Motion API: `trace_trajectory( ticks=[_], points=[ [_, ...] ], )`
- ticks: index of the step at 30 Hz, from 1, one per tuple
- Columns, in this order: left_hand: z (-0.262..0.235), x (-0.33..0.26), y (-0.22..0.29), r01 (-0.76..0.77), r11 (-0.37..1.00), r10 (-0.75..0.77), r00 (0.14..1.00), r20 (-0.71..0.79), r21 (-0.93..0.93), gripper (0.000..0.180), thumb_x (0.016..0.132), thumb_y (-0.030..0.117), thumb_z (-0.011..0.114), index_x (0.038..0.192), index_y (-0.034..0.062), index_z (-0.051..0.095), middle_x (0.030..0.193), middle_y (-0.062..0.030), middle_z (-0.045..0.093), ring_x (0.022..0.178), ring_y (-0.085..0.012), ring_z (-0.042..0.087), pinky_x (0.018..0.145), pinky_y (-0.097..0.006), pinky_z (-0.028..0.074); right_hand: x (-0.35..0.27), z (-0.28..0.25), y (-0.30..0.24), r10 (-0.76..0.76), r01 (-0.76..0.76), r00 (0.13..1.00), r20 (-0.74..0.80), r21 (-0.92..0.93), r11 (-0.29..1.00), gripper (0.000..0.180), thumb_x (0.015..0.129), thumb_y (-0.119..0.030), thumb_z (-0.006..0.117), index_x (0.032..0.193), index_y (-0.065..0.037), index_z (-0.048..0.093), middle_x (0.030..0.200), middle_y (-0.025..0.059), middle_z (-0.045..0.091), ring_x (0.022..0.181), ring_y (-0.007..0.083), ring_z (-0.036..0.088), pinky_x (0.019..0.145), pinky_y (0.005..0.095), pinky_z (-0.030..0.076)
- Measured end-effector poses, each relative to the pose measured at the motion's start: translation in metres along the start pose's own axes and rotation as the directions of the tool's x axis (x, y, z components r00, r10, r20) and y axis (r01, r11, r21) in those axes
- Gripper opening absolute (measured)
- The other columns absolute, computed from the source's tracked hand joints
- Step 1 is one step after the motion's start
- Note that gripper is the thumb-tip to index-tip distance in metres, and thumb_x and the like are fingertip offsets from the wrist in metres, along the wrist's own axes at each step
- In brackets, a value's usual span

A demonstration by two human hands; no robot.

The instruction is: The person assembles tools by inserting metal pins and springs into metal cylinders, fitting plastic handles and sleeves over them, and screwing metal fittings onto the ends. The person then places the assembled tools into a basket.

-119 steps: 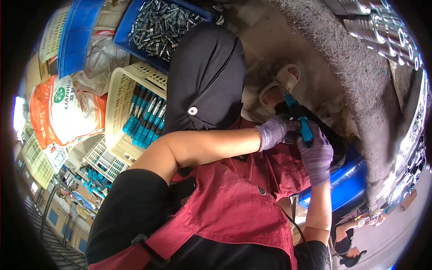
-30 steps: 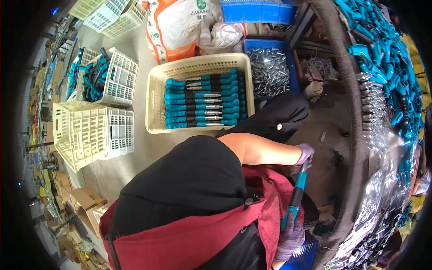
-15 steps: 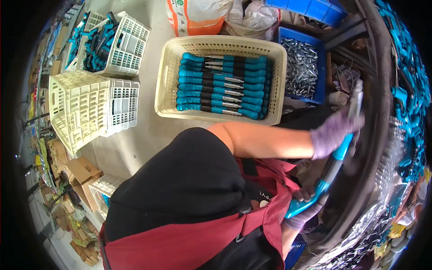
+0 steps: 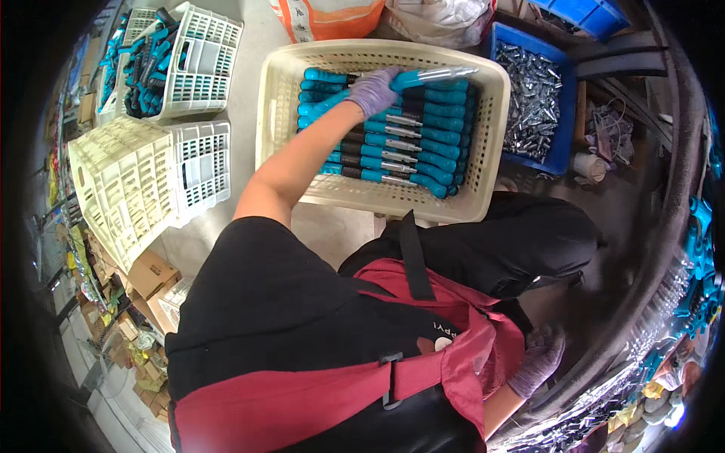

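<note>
My left hand, in a purple glove with the fingers wrapped round, grips a tool with a teal handle and a silver metal shaft. The shaft points right, and the tool lies over the back part of a cream plastic crate. Stacked rows of similar teal-and-black tools lie side by side in that crate, partly hidden by my left forearm. My right hand, also gloved, is by my apron near the dark bench edge. Its fingers are loosely apart, with nothing visible in them.
To the right of the crate stands a blue bin of small metal parts. White crates stand at left, one with teal-and-black pieces. An orange-and-white sack is behind. Along the right runs a dark bench rim with more teal parts beyond.
My left hand has carried the tool from the bench side at right to over the cream crate. My right hand has let go of the tool's handle end and stays near the bench.
</note>
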State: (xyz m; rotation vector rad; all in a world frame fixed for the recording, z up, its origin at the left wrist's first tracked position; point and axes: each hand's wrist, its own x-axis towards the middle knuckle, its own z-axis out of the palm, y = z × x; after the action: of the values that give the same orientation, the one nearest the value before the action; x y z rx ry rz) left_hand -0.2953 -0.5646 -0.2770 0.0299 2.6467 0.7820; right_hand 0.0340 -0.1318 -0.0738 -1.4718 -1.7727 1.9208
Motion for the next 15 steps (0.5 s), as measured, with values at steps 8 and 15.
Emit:
trace_trajectory(
  ticks=[8,15],
  points=[
    [0.059,0.026,-0.098,-0.032,0.829,-0.185,0.926,0.328,0.558,0.051,0.084,0.019,0.050,0.133,0.0281,0.037,0.137,-0.0087,0.038,0.126,-0.0274,0.036,0.102,-0.056,0.022,-0.008,0.050,0.013,-0.138,0.170,0.985,0.106,-0.426,0.888,0.034,0.089,-0.023,0.052,0.112,0.002,0.050,0.083,0.0105,0.056,0.066,0.0175,0.054,0.061,0.0280,0.048],
    [0.072,0.025,-0.180,0.054,0.747,-0.390,0.843,0.371,0.662,0.053,0.090,0.025,0.033,0.141,0.0334,0.019,0.145,-0.0075,0.026,0.132,-0.0283,0.026,0.107,-0.052,0.015,0.002,0.054,0.000,-0.140,0.164,0.986,0.086,-0.520,0.838,0.033,0.089,-0.024,0.053,0.110,0.001,0.051,0.082,0.0094,0.057,0.067,0.0180,0.056,0.060,0.0285,0.047]
  ],
)
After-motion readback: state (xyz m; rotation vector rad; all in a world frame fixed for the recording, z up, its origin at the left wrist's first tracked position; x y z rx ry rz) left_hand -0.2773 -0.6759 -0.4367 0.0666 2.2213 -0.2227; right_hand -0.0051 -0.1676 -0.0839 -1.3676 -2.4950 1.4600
